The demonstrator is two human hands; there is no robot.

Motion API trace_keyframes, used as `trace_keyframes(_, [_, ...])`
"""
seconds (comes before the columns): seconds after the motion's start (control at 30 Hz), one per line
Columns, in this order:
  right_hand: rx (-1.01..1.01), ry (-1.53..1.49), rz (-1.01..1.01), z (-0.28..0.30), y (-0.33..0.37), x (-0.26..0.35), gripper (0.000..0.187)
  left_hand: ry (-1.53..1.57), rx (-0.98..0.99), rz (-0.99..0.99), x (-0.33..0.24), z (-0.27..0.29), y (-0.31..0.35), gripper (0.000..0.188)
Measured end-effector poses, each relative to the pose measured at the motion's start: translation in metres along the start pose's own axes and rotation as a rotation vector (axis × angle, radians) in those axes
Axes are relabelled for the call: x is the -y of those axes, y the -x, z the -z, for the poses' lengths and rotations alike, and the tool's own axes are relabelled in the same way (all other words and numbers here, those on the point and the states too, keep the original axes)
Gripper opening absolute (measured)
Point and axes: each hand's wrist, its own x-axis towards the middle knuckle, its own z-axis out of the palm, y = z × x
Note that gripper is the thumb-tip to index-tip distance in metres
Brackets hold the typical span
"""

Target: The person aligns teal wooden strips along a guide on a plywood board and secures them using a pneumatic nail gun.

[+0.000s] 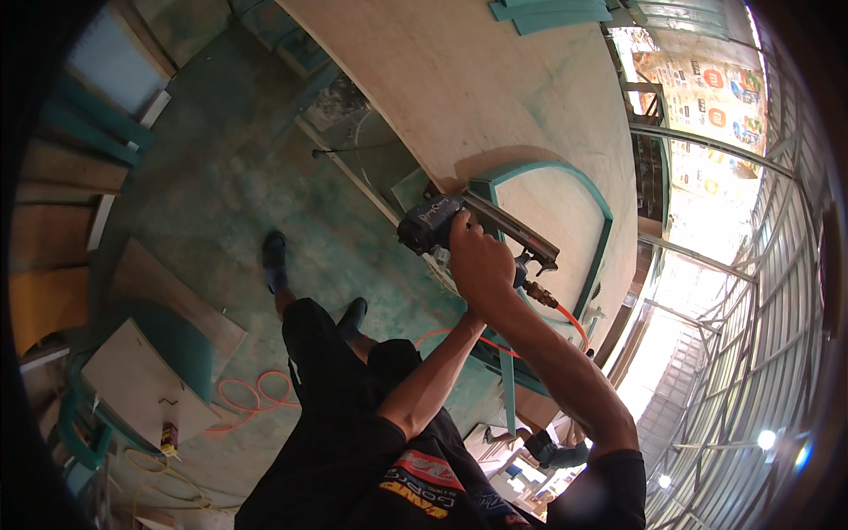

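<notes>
Pale tabletop (424,62) spans upper centre, green-stained floor (208,177) left of it. At centre, our right hand (481,262) grips the nail gun (431,223); we cannot tell what our hidden left hand holds.

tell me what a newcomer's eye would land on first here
First, probably the dark nail gun near the middle, gripped in the right hand at the left side of an angular teal frame on the pale tabletop. Next, the vivid orange hose running from the gun's fitting, and the glaring daylight opening at the right.
</notes>
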Motion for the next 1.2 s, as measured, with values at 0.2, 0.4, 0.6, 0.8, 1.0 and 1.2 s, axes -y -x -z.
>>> trace_keyframes(0.2, [0.056, -0.011, -0.016, 0.004, -0.003, 0.0, 0.051, 0.002, -0.006, -0.001, -0.001, 0.0, -0.003, 0.069])
trace_keyframes(0.4, [0.035, 0.007, -0.01, 0.003, -0.002, 0.0, 0.049, 0.004, -0.012, -0.001, -0.001, 0.001, -0.005, 0.069])
trace_keyframes(0.6, [0.084, -0.041, -0.01, 0.007, -0.009, 0.001, 0.045, 0.008, -0.021, 0.0, -0.004, 0.002, -0.009, 0.07])
trace_keyframes(0.8, [0.167, -0.145, -0.033, 0.024, -0.004, 0.01, 0.039, 0.018, -0.021, 0.001, -0.008, -0.001, -0.011, 0.07])
trace_keyframes(1.0, [0.219, -0.193, -0.068, 0.035, -0.005, 0.007, 0.034, 0.029, -0.031, -0.008, -0.011, -0.003, -0.019, 0.07])
trace_keyframes(1.2, [0.183, -0.424, -0.102, 0.084, -0.025, -0.05, 0.034, 0.034, -0.089, -0.041, -0.011, 0.0, -0.021, 0.071])
